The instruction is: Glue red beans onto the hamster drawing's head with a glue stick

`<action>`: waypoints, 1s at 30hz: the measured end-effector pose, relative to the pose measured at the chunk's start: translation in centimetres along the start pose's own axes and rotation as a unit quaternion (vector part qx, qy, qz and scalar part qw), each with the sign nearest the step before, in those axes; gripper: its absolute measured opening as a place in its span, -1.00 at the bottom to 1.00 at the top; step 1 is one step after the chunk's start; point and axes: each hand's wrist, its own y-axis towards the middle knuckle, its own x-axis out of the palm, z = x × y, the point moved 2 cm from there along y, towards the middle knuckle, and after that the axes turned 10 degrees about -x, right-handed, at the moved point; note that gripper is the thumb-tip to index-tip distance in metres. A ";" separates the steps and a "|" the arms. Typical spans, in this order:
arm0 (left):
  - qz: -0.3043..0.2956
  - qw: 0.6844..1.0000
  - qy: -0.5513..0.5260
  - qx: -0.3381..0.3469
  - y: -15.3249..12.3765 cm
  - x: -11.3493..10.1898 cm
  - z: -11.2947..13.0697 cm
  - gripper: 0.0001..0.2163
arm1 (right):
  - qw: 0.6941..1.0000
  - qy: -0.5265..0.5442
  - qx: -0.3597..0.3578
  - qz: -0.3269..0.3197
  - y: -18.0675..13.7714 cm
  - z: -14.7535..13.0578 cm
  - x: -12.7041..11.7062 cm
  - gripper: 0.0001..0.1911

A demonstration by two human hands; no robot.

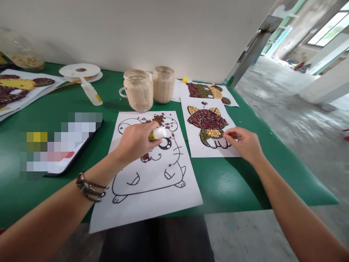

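Observation:
My left hand (135, 142) is wrapped round a small white glue bottle (159, 134) with a yellow label. It hovers over a printed hamster drawing (152, 198) on white paper, where red and green beans (158, 119) are scattered between the ears and around the mouth. To the right, my right hand (245, 142) pinches thumb and finger together at the edge of a cat picture (208, 122). That picture is filled with red beans, green beans and yellow corn kernels. Whatever the right fingertips hold is too small to make out.
Two cloudy jars (138, 91) stand behind the drawing. A phone (79, 149), partly blurred, lies left, with another glue bottle (92, 92) and a tape roll (79, 70) behind it. Other bean pictures (20, 89) lie at both sides. A wall (136, 32) borders the green table (218, 185).

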 end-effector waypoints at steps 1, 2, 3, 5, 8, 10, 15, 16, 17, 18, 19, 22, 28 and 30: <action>-0.001 1.000 -0.003 0.000 0.0 0.0 0.0 -0.92 | 1.000 0.007 -0.017 -0.016 0.1 -0.6 0.4 -0.88; -0.002 1.000 -0.005 0.000 0.0 0.0 0.0 -0.92 | 0.999 0.012 -0.032 -0.031 0.1 -1.2 0.7 -0.88; -0.003 1.000 -0.007 -0.001 0.0 0.0 0.0 -0.92 | 0.998 0.016 -0.045 -0.042 0.2 -1.6 1.0 -0.89; -0.007 1.000 -0.008 -0.005 0.0 0.0 0.1 -0.92 | 0.996 0.021 -0.066 -0.056 0.2 -2.3 1.4 -0.90; -0.017 1.000 -0.011 -0.008 0.0 0.0 0.2 -0.92 | 0.994 0.013 -0.089 -0.063 0.3 -2.6 1.8 -0.90; -0.020 1.000 -0.013 -0.009 0.0 0.0 0.2 -0.92 | 0.992 0.002 -0.103 -0.068 0.4 -2.7 2.0 -0.90; -0.027 0.999 -0.013 -0.008 0.0 0.0 0.3 -0.89 | 0.988 -0.009 -0.126 -0.094 0.7 -3.1 2.5 -0.89; -0.032 0.999 -0.014 -0.009 0.0 -0.1 0.3 -0.89 | 0.987 -0.011 -0.130 -0.097 0.7 -3.2 2.5 -0.89; -0.038 0.999 -0.014 -0.010 0.0 -0.1 0.4 -0.88 | 0.986 -0.014 -0.132 -0.100 0.7 -3.3 2.5 -0.89; -0.043 0.999 -0.014 -0.011 0.0 -0.1 0.4 -0.87 | 0.985 -0.017 -0.134 -0.103 0.7 -3.4 2.5 -0.89; -0.047 0.999 -0.013 -0.012 0.0 -0.1 0.4 -0.87 | 0.985 -0.021 -0.135 -0.107 0.8 -3.4 2.5 -0.88; -0.050 0.999 -0.010 -0.011 0.0 -0.1 0.4 -0.86 | 0.984 -0.027 -0.134 -0.115 0.8 -3.4 2.5 -0.88; -0.033 0.999 -0.008 0.000 -0.1 0.1 0.2 -0.86 | 0.974 -0.043 -0.186 -0.122 0.6 -3.3 2.4 -0.85; -0.027 1.000 -0.010 0.004 -0.1 0.2 0.1 -0.86 | 0.971 -0.052 -0.200 -0.121 0.5 -3.3 2.4 -0.84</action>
